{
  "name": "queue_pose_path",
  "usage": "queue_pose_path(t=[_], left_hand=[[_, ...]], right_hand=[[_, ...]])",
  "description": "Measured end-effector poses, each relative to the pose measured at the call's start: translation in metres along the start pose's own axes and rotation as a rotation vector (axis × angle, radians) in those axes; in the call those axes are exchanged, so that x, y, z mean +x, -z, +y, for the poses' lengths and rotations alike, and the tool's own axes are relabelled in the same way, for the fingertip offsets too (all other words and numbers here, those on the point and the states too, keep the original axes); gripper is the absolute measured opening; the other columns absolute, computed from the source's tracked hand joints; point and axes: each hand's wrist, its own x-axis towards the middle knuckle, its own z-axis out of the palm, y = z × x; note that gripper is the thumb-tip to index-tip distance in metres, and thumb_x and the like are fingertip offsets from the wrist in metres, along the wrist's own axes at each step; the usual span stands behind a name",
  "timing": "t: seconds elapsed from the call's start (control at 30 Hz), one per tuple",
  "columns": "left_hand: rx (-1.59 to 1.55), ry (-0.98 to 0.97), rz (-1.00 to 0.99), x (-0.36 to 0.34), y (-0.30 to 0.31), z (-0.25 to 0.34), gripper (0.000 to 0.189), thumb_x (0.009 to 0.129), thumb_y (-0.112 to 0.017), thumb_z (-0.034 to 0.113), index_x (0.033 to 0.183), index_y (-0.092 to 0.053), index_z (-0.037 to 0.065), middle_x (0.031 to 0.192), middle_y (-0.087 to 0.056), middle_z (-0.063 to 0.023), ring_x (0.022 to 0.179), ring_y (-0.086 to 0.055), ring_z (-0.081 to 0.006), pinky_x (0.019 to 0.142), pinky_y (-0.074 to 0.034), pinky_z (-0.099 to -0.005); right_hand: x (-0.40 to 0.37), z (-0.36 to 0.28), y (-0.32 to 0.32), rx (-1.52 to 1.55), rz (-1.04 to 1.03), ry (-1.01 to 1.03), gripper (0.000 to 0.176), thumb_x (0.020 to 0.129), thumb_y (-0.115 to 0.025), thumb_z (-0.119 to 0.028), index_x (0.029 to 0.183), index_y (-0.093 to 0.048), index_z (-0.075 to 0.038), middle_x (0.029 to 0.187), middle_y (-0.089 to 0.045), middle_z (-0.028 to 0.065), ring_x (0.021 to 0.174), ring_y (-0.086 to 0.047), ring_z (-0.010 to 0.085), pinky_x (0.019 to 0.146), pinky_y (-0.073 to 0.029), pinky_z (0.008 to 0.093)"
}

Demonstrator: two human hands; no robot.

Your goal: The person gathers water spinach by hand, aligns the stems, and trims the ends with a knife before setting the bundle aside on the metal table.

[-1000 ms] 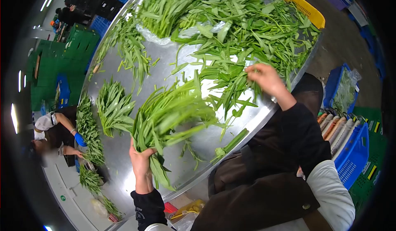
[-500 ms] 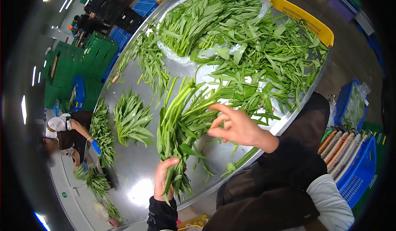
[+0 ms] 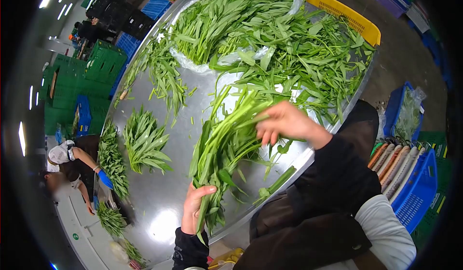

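My left hand (image 3: 194, 203) is wrapped round the leafy lower end of a bunch of water spinach (image 3: 214, 142), holding it over the metal table (image 3: 154, 188). The cut stems fan out toward the far side of the table. At the bunch's right edge, my right hand (image 3: 292, 123) has its fingers curled in, pinching a stem; its fingertips are partly hidden. Loose stems and leaves hang below the right hand. A separate tidy bunch (image 3: 144, 142) lies to the left of the one I hold.
A big heap of greens (image 3: 236, 19) rests in a plastic-lined container at the back, with loose greens (image 3: 308, 62) spilling beside it. A yellow basket (image 3: 345, 17) stands behind. Across the table, a person with a blue glove (image 3: 104, 179) is near more bunches (image 3: 112, 164). A blue crate (image 3: 417, 188) stands at right.
My right hand has gone from spread fingers to curled ones at the stems. The held bunch has shifted slightly right and tilts more to the right. The person across has moved a hand.
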Motion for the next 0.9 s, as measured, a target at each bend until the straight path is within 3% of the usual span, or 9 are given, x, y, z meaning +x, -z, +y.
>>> queue_pose_path(t=[0.1, 0.17, 0.23, 0.3, 0.33, 0.53, 0.67, 0.77, 0.9], left_hand=[[0.047, -0.104, 0.104, -0.003, 0.008, -0.008, 0.041, 0.068, -0.066, 0.01, 0.104, -0.054, -0.003, 0.079, -0.062, -0.0123, 0.057, -0.06, -0.0219, 0.053, -0.051, -0.0328], [0.042, -0.064, 0.184, -0.004, 0.024, -0.013, 0.028, 0.071, -0.065, 0.017, 0.092, -0.057, 0.0, 0.074, -0.059, -0.0105, 0.056, -0.056, -0.0201, 0.053, -0.047, -0.0312], [0.027, -0.061, 0.206, -0.006, 0.021, -0.013, 0.026, 0.073, -0.064, 0.019, 0.089, -0.056, 0.001, 0.071, -0.057, -0.0094, 0.057, -0.054, -0.0192, 0.053, -0.045, -0.0304], [0.006, -0.062, 0.229, -0.009, 0.009, -0.011, 0.024, 0.074, -0.063, 0.022, 0.085, -0.056, 0.002, 0.069, -0.056, -0.0082, 0.057, -0.052, -0.0184, 0.053, -0.042, -0.0296], [0.004, -0.05, 0.258, -0.013, -0.002, -0.01, 0.024, 0.074, -0.063, 0.024, 0.084, -0.056, 0.003, 0.067, -0.055, -0.0075, 0.058, -0.051, -0.0178, 0.053, -0.041, -0.0288], [-0.031, -0.008, 0.292, -0.018, -0.009, -0.006, 0.024, 0.074, -0.062, 0.025, 0.083, -0.055, 0.004, 0.065, -0.051, -0.0049, 0.059, -0.046, -0.017, 0.052, -0.037, -0.0283], [0.004, -0.029, 0.135, -0.004, 0.028, -0.017, 0.026, 0.069, -0.064, 0.018, 0.087, -0.056, 0.001, 0.068, -0.056, -0.0083, 0.058, -0.05, -0.0189, 0.054, -0.04, -0.0307], [-0.067, 0.049, 0.091, 0.008, 0.028, -0.022, 0.046, 0.066, -0.069, 0.007, 0.109, -0.054, -0.001, 0.083, -0.062, -0.0104, 0.064, -0.061, -0.0203, 0.056, -0.052, -0.0315], [0.027, 0.067, 0.012, 0.012, 0.014, -0.022, 0.057, 0.064, -0.069, 0.005, 0.118, -0.051, 0.0, 0.094, -0.062, -0.0099, 0.074, -0.063, -0.021, 0.065, -0.054, -0.0322]], right_hand=[[-0.002, -0.002, 0.055, 0.153, 0.506, 0.201, 0.026, 0.09, -0.057, -0.014, 0.104, -0.058, 0.008, 0.079, -0.066, 0.0118, 0.063, -0.066, 0.0171, 0.052, -0.053, 0.0267], [0.0, 0.013, 0.069, -0.224, 0.607, 0.125, 0.035, 0.088, -0.06, -0.018, 0.113, -0.053, 0.005, 0.083, -0.066, 0.0165, 0.07, -0.067, 0.024, 0.058, -0.054, 0.0325], [-0.008, 0.01, 0.04, -1.187, 0.687, 0.152, 0.045, 0.086, -0.062, -0.02, 0.123, -0.046, 0.001, 0.089, -0.064, 0.0227, 0.078, -0.065, 0.034, 0.066, -0.053, 0.0395], [-0.001, 0.03, 0.012, -0.973, 0.651, 0.404, 0.052, 0.083, -0.064, -0.025, 0.127, -0.044, -0.006, 0.099, -0.062, 0.0226, 0.082, -0.062, 0.0382, 0.073, -0.05, 0.0428], [-0.006, 0.009, -0.009, -0.727, 0.453, 0.173, 0.049, 0.082, -0.066, -0.027, 0.123, -0.05, -0.005, 0.1, -0.061, 0.0208, 0.081, -0.062, 0.0375, 0.072, -0.05, 0.043], [0.031, 0.037, -0.007, -0.9, 0.476, 0.546, 0.027, 0.083, -0.063, -0.021, 0.104, -0.064, -0.004, 0.092, -0.064, 0.0154, 0.076, -0.063, 0.0318, 0.071, -0.051, 0.0396], [0.028, 0.021, 0.044, -1.072, 0.756, 0.327, 0.03, 0.08, -0.065, -0.015, 0.108, -0.063, -0.005, 0.096, -0.066, 0.0151, 0.071, -0.065, 0.0266, 0.066, -0.052, 0.0349], [0.025, -0.012, 0.002, -0.151, 0.357, 0.171, 0.05, 0.078, -0.071, -0.016, 0.123, -0.054, -0.002, 0.081, -0.066, 0.0061, 0.066, -0.065, 0.0134, 0.058, -0.051, 0.0254], [0.035, -0.014, 0.0, -0.095, 0.203, 0.139, 0.034, 0.081, -0.067, -0.012, 0.112, -0.06, 0.001, 0.077, -0.066, 0.0077, 0.063, -0.065, 0.0131, 0.053, -0.05, 0.0236]])
